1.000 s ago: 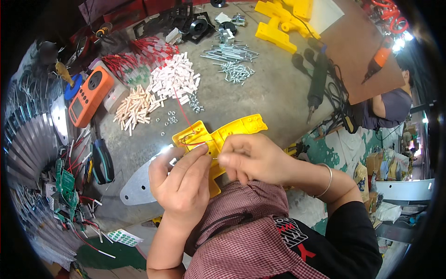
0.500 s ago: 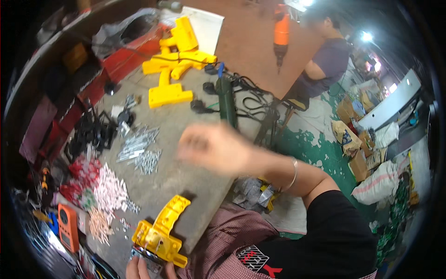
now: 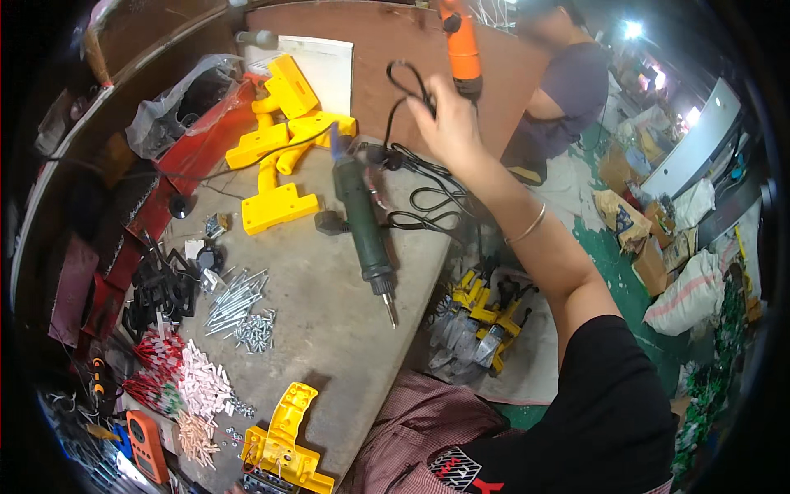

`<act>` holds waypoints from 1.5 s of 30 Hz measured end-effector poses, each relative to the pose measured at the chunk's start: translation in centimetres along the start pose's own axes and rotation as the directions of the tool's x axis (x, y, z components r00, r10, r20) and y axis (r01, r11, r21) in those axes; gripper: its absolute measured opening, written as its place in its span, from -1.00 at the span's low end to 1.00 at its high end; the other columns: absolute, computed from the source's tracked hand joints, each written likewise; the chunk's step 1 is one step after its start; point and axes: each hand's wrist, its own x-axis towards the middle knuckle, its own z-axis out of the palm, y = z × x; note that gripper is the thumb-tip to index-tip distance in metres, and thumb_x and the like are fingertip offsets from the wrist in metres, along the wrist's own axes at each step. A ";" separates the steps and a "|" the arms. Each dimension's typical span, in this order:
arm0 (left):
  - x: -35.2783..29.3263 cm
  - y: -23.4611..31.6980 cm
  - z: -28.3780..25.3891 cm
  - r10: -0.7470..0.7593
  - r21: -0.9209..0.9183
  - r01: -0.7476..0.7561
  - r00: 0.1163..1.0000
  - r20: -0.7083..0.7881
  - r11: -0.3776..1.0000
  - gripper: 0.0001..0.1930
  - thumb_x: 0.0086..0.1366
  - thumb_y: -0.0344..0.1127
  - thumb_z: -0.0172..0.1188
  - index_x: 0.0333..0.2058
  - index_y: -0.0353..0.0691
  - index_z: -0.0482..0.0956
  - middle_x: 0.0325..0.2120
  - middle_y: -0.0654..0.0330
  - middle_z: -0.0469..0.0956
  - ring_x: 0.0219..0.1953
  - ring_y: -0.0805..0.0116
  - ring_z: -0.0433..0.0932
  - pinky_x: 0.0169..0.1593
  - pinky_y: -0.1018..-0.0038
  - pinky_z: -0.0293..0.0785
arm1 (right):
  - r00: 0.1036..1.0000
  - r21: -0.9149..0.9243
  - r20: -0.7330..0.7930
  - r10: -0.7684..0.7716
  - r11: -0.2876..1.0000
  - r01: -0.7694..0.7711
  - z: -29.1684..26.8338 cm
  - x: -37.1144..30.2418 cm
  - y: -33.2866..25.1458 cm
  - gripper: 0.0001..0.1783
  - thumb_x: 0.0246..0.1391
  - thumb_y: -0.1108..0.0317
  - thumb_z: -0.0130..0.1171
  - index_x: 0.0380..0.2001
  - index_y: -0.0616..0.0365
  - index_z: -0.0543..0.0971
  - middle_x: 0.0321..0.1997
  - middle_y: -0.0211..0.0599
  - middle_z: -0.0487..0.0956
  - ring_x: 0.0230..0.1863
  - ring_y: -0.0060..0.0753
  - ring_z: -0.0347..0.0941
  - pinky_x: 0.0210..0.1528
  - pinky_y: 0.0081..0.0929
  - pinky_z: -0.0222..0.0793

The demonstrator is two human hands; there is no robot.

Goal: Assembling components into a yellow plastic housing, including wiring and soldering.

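Beyond the green electric screwdriver lying on the bench, the right hand grips its black cord, fingers closed. The left hand is out of view. The yellow casing waits nearer than the screwdriver. Reaching for the tool seems in hand; next calls for grasping its body.

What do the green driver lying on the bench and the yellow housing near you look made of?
The dark green electric screwdriver looks like matte moulded plastic with a bare metal bit at its tip. The yellow pistol-shaped housing shell looks like glossy moulded plastic, judging by its even colour and ribbed shape.
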 end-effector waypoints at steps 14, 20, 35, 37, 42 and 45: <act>7.7 16.0 3.4 0.128 -0.980 0.161 0.976 0.176 0.118 -0.16 0.11 -0.33 0.26 0.30 -0.41 0.00 0.04 -0.18 0.43 0.09 0.05 0.46 0.13 0.16 0.37 | 0.672 0.720 0.514 -0.533 -0.157 -0.676 -9.8 -7.5 -26.3 -0.70 0.17 0.48 -0.07 -0.04 0.24 0.23 -0.33 -0.01 0.44 -0.53 -0.27 0.48 -0.47 -0.30 0.41; 4.1 12.1 -1.4 0.312 -0.635 0.766 0.629 0.712 -0.098 -0.50 0.22 -0.38 0.24 0.12 -0.34 0.37 -0.35 0.10 0.53 -0.37 0.35 0.52 -0.26 0.51 0.47 | 0.704 0.626 0.515 -0.489 -0.347 -0.698 -7.1 -5.1 -24.4 -0.67 0.25 0.39 -0.09 0.04 0.18 0.20 -0.45 -0.13 0.58 -0.63 -0.47 0.44 -0.58 -0.50 0.36; 3.8 11.8 1.7 0.186 -0.364 -0.106 0.964 0.190 0.925 -0.92 0.15 -0.48 0.23 -0.45 -0.25 0.49 -0.57 0.04 0.53 -0.52 0.06 0.51 -0.39 0.31 0.44 | 0.961 0.491 0.275 -0.040 0.865 -0.104 -7.7 -13.4 -9.5 -0.78 -0.07 0.47 0.32 -0.30 0.16 0.56 -0.40 -0.25 0.55 -0.41 -0.40 0.54 -0.38 -0.48 0.44; 4.0 11.6 1.7 0.235 -0.311 -0.159 0.946 0.223 0.937 -0.78 0.10 -0.47 0.26 -0.25 -0.31 0.53 -0.55 -0.01 0.55 -0.59 0.00 0.54 -0.50 0.21 0.40 | 0.949 0.232 0.291 0.117 0.954 -0.189 -6.3 -12.6 -7.3 -0.72 -0.06 0.40 0.32 -0.24 0.14 0.51 -0.38 -0.22 0.53 -0.37 -0.29 0.52 -0.31 -0.41 0.43; 4.2 11.7 1.9 0.217 -0.303 -0.142 0.949 0.231 0.942 -0.73 0.08 -0.39 0.29 -0.21 -0.23 0.54 -0.58 0.12 0.52 -0.61 0.09 0.52 -0.51 0.25 0.42 | 0.787 0.122 0.562 0.254 0.916 -0.382 -3.4 -12.9 -2.0 -0.64 -0.07 0.40 0.31 -0.19 0.18 0.44 -0.33 -0.14 0.53 -0.34 -0.09 0.50 -0.27 -0.29 0.41; 3.5 10.9 1.7 0.250 -0.426 -0.165 0.957 0.150 0.889 -0.75 0.09 -0.40 0.27 -0.21 -0.23 0.54 -0.53 0.14 0.53 -0.58 0.14 0.54 -0.49 0.29 0.45 | 0.954 0.075 0.283 0.101 0.989 -0.127 -1.4 -11.7 1.4 -0.69 -0.07 0.44 0.27 -0.24 0.22 0.44 -0.30 -0.11 0.54 -0.27 0.03 0.52 -0.25 -0.24 0.43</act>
